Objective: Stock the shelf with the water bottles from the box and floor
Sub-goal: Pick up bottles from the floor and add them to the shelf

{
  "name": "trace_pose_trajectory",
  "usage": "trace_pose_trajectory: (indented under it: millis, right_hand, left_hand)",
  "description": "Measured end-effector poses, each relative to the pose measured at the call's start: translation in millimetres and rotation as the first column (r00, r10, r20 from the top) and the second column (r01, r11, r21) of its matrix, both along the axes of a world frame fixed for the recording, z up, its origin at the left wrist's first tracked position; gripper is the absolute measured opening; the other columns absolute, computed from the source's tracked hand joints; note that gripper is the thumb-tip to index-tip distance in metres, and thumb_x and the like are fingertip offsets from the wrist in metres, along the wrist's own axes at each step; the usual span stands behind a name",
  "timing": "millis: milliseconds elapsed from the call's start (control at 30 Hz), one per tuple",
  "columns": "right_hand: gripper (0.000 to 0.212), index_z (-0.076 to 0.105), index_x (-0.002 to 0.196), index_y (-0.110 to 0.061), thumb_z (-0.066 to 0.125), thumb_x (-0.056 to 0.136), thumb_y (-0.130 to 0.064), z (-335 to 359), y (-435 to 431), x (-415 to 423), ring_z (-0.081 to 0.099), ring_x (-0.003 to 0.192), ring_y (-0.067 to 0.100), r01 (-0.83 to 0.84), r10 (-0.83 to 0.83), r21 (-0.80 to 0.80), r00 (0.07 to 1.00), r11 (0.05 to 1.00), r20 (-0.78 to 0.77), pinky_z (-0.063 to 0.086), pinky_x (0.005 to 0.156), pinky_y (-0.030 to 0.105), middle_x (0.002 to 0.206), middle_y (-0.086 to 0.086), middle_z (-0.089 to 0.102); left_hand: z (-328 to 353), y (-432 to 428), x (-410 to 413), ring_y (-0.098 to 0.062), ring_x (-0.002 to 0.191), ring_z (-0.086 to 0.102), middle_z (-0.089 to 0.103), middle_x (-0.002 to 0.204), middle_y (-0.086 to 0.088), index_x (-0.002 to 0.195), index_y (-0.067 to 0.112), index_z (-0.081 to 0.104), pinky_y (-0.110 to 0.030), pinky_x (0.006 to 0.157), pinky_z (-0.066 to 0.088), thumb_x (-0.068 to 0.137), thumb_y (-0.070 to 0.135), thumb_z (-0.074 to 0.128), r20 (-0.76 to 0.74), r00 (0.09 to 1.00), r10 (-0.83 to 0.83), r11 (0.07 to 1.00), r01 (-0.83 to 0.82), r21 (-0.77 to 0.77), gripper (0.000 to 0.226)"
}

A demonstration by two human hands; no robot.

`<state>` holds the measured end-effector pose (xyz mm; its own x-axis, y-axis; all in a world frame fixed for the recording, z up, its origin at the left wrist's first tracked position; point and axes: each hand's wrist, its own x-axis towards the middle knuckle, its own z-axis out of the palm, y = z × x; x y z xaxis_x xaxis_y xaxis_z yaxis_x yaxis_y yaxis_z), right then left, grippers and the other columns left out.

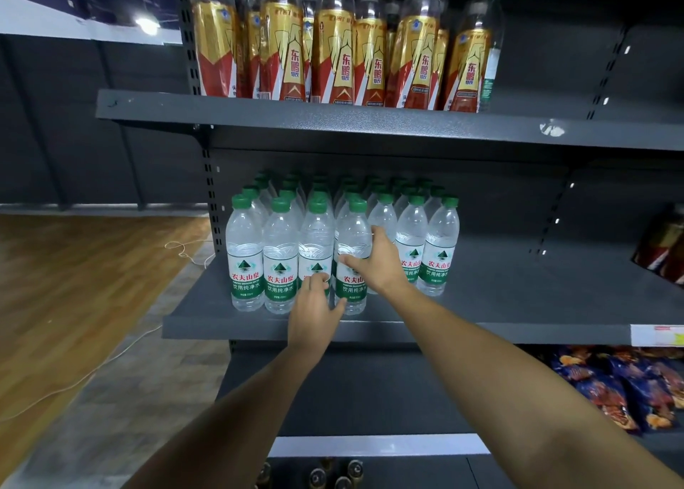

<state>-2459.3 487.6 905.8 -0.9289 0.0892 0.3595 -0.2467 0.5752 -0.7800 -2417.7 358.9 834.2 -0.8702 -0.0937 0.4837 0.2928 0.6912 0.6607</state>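
- Step in hand: two water bottles are being seated in the front row on the middle shelf [518, 303]. Judged from the grips, neither is released yet.
- Left hand [312, 313]: the fingers curl round the label band of the third bottle [315, 242], counted from the left end of the front row on the middle shelf. The thumb lies low, toward the neighbouring bottle.
- Right hand [383, 264]: it grips the fourth bottle [354, 237] at mid-height, thumb across the front and fingers round the far side.
- Both bottles stand upright near the front edge of the middle shelf, close against each other and their row neighbours.
- Next move (judgement): let go with both hands without dragging. Thin, smooth plastic probably slides readily on painted metal, and a tall, narrow bottle probably tips easily. Then fetch further stock; the box and the floor stock are out of view.
- Water bottles [246, 255]: clear ribbed plastic, rounded shoulders, green screw caps and glossy white-and-green labels. The rows run toward the rear of the middle shelf.
- Middle shelf: flat, matt dark-grey metal, bare to the right of the block.
- Above the middle shelf: taller drink bottles [333, 52] in gold-and-red shrink sleeves.
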Motion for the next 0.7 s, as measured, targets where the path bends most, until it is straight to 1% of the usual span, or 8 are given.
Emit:
trace_pose_trajectory:
  millis: [67, 167, 267, 367, 433, 567, 633, 700]
  right_hand:
    - [0.070, 0.044, 0.129, -0.011, 0.084, 0.074, -0.030, -3.2, 2.6, 0.8, 0.061, 0.098, 0.015, 0.020, -0.020, 0.001, 1.000, 1.000, 0.002, 0.048, 0.078, 0.025, 0.108, -0.002, 0.060]
    - [0.078, 0.042, 0.130, -0.010, 0.085, 0.071, -0.038, -3.8, 0.8, 2.8, 0.058, 0.100, 0.017, 0.053, -0.053, 0.031, 0.999, 0.998, -0.013, 0.051, 0.086, 0.033, 0.113, 0.000, 0.058]
    - [0.074, 0.043, 0.126, -0.011, 0.084, 0.072, -0.039, -2.3, -4.9, 5.2, 0.057, 0.095, 0.017, 0.070, -0.069, 0.035, 0.997, 0.997, -0.032, 0.050, 0.082, 0.031, 0.111, 0.000, 0.056]
    - [0.067, 0.045, 0.119, -0.013, 0.083, 0.072, -0.042, -6.4, -6.6, 6.0, 0.060, 0.093, 0.018, 0.097, -0.095, 0.032, 0.994, 0.995, -0.048, 0.051, 0.078, 0.032, 0.107, 0.000, 0.057]
    - [0.065, 0.046, 0.118, -0.014, 0.083, 0.073, -0.042, -9.2, -7.3, 6.4, 0.062, 0.091, 0.016, 0.096, -0.094, 0.018, 0.994, 0.995, -0.057, 0.050, 0.075, 0.030, 0.107, -0.001, 0.058]
    - [0.072, 0.043, 0.133, -0.012, 0.081, 0.077, -0.034, -6.6, -9.5, 11.1, 0.053, 0.098, 0.010, 0.049, -0.049, -0.005, 0.998, 0.999, -0.035, 0.043, 0.082, 0.023, 0.110, -0.006, 0.054]
    - [0.070, 0.044, 0.134, -0.011, 0.081, 0.078, -0.031, -7.4, -7.8, 12.2, 0.058, 0.103, 0.013, 0.030, -0.030, -0.050, 1.000, 0.998, 0.009, 0.044, 0.084, 0.023, 0.109, -0.005, 0.057]
    - [0.067, 0.047, 0.132, -0.010, 0.080, 0.078, -0.034, -10.4, -4.9, 13.3, 0.060, 0.106, 0.017, 0.029, -0.026, -0.051, 0.998, 0.998, 0.056, 0.044, 0.084, 0.024, 0.114, 0.000, 0.062]
  left_hand:
    - [-1.1, -0.3, 0.3, -0.022, 0.107, 0.056, 0.057, 0.116, -0.006, 0.124, 0.007, 0.052, -0.036, 0.091, 0.048, 0.084, 0.022, 0.072, 0.000, 1.000, -0.001, 1.000, 0.001, 0.003, 0.048]
    - [0.4, -0.8, 0.6, -0.022, 0.108, 0.055, 0.056, 0.116, -0.006, 0.124, 0.007, 0.051, -0.037, 0.091, 0.047, 0.084, 0.020, 0.072, 0.006, 1.000, -0.010, 1.000, 0.010, 0.001, 0.047]
    - [2.0, -2.7, -0.2, -0.022, 0.109, 0.054, 0.055, 0.117, -0.006, 0.124, 0.008, 0.051, -0.037, 0.091, 0.047, 0.084, 0.020, 0.071, 0.016, 1.000, -0.021, 1.000, 0.020, 0.016, 0.047]
    - [1.8, -4.5, 0.7, -0.022, 0.108, 0.055, 0.055, 0.115, -0.004, 0.123, 0.009, 0.051, -0.035, 0.090, 0.046, 0.083, 0.020, 0.071, 0.012, 0.999, -0.031, 0.999, 0.031, 0.022, 0.046]
    - [0.8, -6.0, 1.2, -0.021, 0.108, 0.055, 0.055, 0.115, -0.004, 0.124, 0.010, 0.051, -0.033, 0.089, 0.046, 0.084, 0.021, 0.071, 0.013, 0.999, -0.044, 0.999, 0.044, 0.017, 0.046]
    - [-0.6, -10.3, 2.5, -0.018, 0.109, 0.054, 0.055, 0.117, -0.004, 0.126, 0.009, 0.050, -0.030, 0.089, 0.045, 0.085, 0.022, 0.070, 0.013, 0.998, -0.058, 0.998, 0.058, 0.024, 0.047]
    - [-2.0, -12.5, 4.7, -0.017, 0.109, 0.054, 0.054, 0.118, -0.003, 0.127, 0.009, 0.050, -0.031, 0.088, 0.046, 0.085, 0.022, 0.070, 0.015, 0.998, -0.065, 0.997, 0.064, 0.031, 0.047]
    - [-2.8, -14.4, 7.1, -0.018, 0.109, 0.055, 0.055, 0.117, -0.003, 0.128, 0.009, 0.050, -0.032, 0.088, 0.048, 0.085, 0.023, 0.070, 0.015, 0.998, -0.064, 0.998, 0.064, 0.024, 0.048]
